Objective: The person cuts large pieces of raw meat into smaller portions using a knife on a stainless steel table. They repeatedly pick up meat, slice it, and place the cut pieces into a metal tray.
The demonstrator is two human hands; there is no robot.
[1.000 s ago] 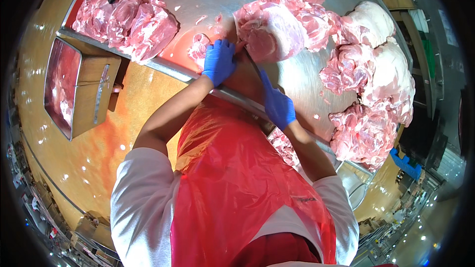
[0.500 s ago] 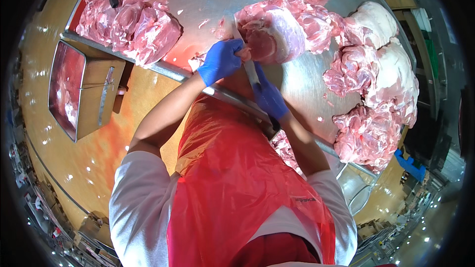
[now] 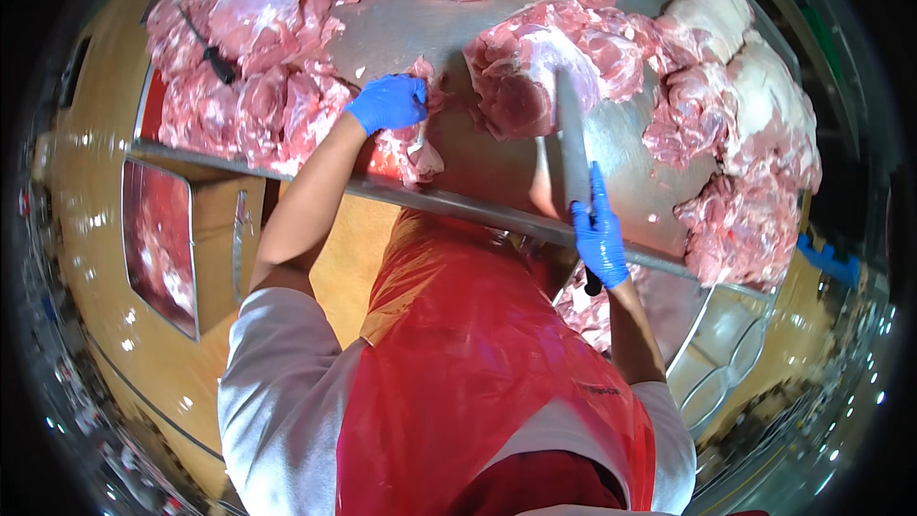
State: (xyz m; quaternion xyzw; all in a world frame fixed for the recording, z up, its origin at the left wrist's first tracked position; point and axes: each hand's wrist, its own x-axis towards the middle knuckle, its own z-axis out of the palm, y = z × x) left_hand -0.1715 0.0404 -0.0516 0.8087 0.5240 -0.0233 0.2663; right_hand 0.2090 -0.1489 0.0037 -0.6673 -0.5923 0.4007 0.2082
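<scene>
Blue gloves cover both my hands. In my right hand (image 3: 600,239) is a long butcher's knife (image 3: 573,143), its blade pointing away from me and the black handle end showing below my palm. My index finger stretches along the blade. The blade's tip overlaps a big raw meat cut (image 3: 521,72) with a pale membrane on its right side. My left hand (image 3: 390,102) is closed, with its fingers curled at a ragged meat trimming (image 3: 413,153) near the table's front edge. The fingertips are partly hidden.
Meat pieces (image 3: 258,96) pile up at the left of the metal table (image 3: 449,38), with a dark-handled tool (image 3: 220,65) lying on them. Skin-on cuts (image 3: 769,124) line the right side. A metal bin (image 3: 196,258) with scraps stands at lower left, and more meat (image 3: 585,311) lies below the front edge.
My left hand has moved left, away from the knife. My right hand has drawn the knife right and toward me, clear of the trimming. The view has shifted slightly.
</scene>
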